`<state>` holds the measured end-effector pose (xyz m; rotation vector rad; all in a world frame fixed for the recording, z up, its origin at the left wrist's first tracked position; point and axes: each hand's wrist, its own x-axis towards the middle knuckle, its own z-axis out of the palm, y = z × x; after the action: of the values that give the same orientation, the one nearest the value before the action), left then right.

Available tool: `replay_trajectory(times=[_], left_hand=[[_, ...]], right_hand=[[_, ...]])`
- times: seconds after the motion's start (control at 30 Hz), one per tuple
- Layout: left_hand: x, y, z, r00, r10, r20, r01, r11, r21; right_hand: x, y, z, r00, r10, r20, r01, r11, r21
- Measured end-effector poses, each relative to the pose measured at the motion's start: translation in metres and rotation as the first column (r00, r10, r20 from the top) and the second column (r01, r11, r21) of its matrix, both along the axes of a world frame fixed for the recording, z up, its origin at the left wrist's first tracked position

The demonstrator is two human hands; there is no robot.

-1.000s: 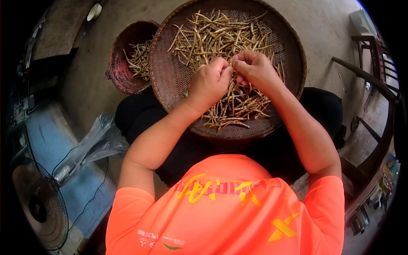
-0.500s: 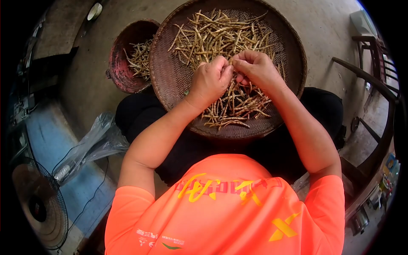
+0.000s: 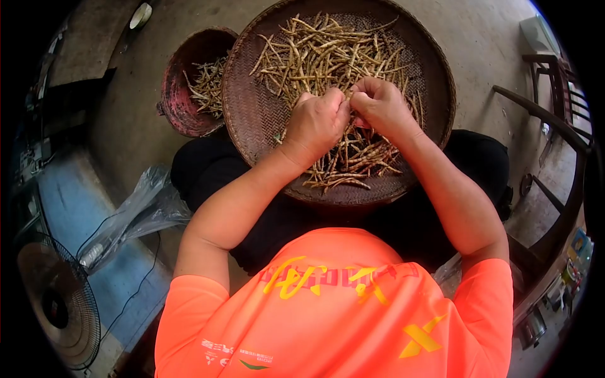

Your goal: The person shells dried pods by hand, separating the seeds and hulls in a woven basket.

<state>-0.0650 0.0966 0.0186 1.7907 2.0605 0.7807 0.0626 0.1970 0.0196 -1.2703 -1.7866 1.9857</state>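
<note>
A round woven tray (image 3: 249,120) rests over my lap, with many dry tan pods (image 3: 315,57) heaped at its far side and darker brownish pods (image 3: 356,157) nearer me. Above the middle of the tray, my left hand (image 3: 317,120) is closed, its fingertips meeting those of my right hand. My right hand (image 3: 382,108) is pinched, thumb against forefinger. A small pale bit shows between the two hands, too small to make out. More pods (image 3: 209,87) lie in a worn reddish basket (image 3: 176,101) left of the tray.
At the lower left stand a fan (image 3: 60,305) and a clear plastic bag (image 3: 142,211) over a blue surface (image 3: 85,195). A wooden chair (image 3: 542,113) is on the right, near a pale container (image 3: 537,34). A small bowl (image 3: 140,16) sits on the floor at the upper left.
My left hand has turned a little, its knuckles now rolled toward the right hand. My right hand has shifted slightly to the right. The pods in the tray look the same.
</note>
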Motion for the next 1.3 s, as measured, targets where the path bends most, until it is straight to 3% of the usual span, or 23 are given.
replay_trajectory(times=[0.03, 0.1, 0.13, 0.2, 0.23, 0.27, 0.33, 0.37, 0.53, 0.6, 0.67, 0.73, 0.9, 1.1, 1.17, 1.2, 1.3], left_hand=[[-0.001, 0.0, -0.001, 1.0, 0.0, 0.0, 0.0, 1.0, 0.0], [-0.004, 0.002, -0.002, 0.938, 0.06, 0.343, -0.003, 0.987, -0.163], [-0.006, 0.002, -0.002, 0.938, 0.06, 0.342, -0.004, 0.987, -0.162], [-0.01, 0.004, -0.001, 0.687, 0.166, 0.707, 0.04, 0.963, -0.265], [-0.012, 0.004, -0.006, 0.596, 0.182, 0.782, 0.074, 0.957, -0.28], [-0.012, 0.004, -0.009, 0.595, 0.183, 0.783, 0.076, 0.957, -0.281], [-0.012, 0.005, -0.011, 0.208, 0.203, 0.957, 0.118, 0.966, -0.23], [-0.011, 0.006, -0.011, 0.178, 0.242, 0.954, 0.088, 0.962, -0.26], [-0.012, 0.006, -0.009, 0.136, 0.24, 0.961, 0.108, 0.961, -0.255], [-0.013, 0.006, -0.01, 0.132, 0.242, 0.961, 0.096, 0.962, -0.255], [-0.017, 0.005, -0.015, 0.216, 0.215, 0.953, 0.11, 0.964, -0.242], [-0.016, 0.006, -0.011, 0.218, 0.207, 0.954, 0.124, 0.964, -0.237], [-0.016, 0.004, -0.004, 0.257, 0.186, 0.948, 0.157, 0.96, -0.231], [-0.015, 0.004, -0.007, 0.157, 0.168, 0.973, 0.159, 0.968, -0.193], [-0.012, 0.005, -0.003, 0.476, 0.127, 0.87, 0.112, 0.973, -0.203], [-0.012, 0.006, -0.003, 0.475, 0.129, 0.87, 0.111, 0.973, -0.204], [-0.011, 0.007, -0.003, 0.477, 0.103, 0.873, 0.011, 0.992, -0.123]], right_hand=[[0.0, 0.0, 0.001, 1.0, 0.0, 0.0, 0.0, 1.0, 0.0], [-0.001, 0.0, 0.004, 0.999, -0.046, -0.015, 0.045, 0.997, -0.069], [-0.001, 0.0, 0.004, 0.999, -0.045, -0.016, 0.044, 0.997, -0.068], [-0.001, -0.001, 0.001, 0.995, -0.071, -0.069, 0.065, 0.995, -0.081], [-0.002, 0.0, 0.001, 0.995, -0.071, -0.07, 0.066, 0.995, -0.082], [-0.002, 0.0, 0.0, 0.996, -0.063, -0.059, 0.058, 0.995, -0.082], [0.0, 0.001, -0.001, 0.997, -0.057, -0.044, 0.053, 0.995, -0.083], [0.0, 0.001, -0.001, 0.997, -0.045, -0.056, 0.04, 0.995, -0.088], [-0.001, 0.001, 0.003, 0.997, -0.034, -0.067, 0.027, 0.995, -0.101], [-0.001, 0.0, 0.002, 0.995, -0.044, -0.087, 0.05, 0.996, 0.077], [-0.001, 0.0, 0.003, 0.997, -0.019, -0.081, 0.029, 0.992, 0.127], [-0.001, 0.001, 0.007, 0.997, 0.008, -0.075, 0.006, 0.984, 0.177], [0.001, 0.002, 0.007, 0.988, -0.05, -0.149, 0.026, 0.987, -0.158], [0.0, 0.001, 0.003, 0.975, -0.087, -0.205, 0.048, 0.981, -0.187], [0.0, 0.001, 0.009, 0.987, -0.046, -0.154, 0.032, 0.995, -0.092], [0.0, 0.001, 0.013, 0.995, -0.009, -0.1, 0.009, 1.0, 0.002], [-0.001, 0.001, 0.017, 0.997, 0.011, -0.077, -0.012, 1.0, -0.003]])
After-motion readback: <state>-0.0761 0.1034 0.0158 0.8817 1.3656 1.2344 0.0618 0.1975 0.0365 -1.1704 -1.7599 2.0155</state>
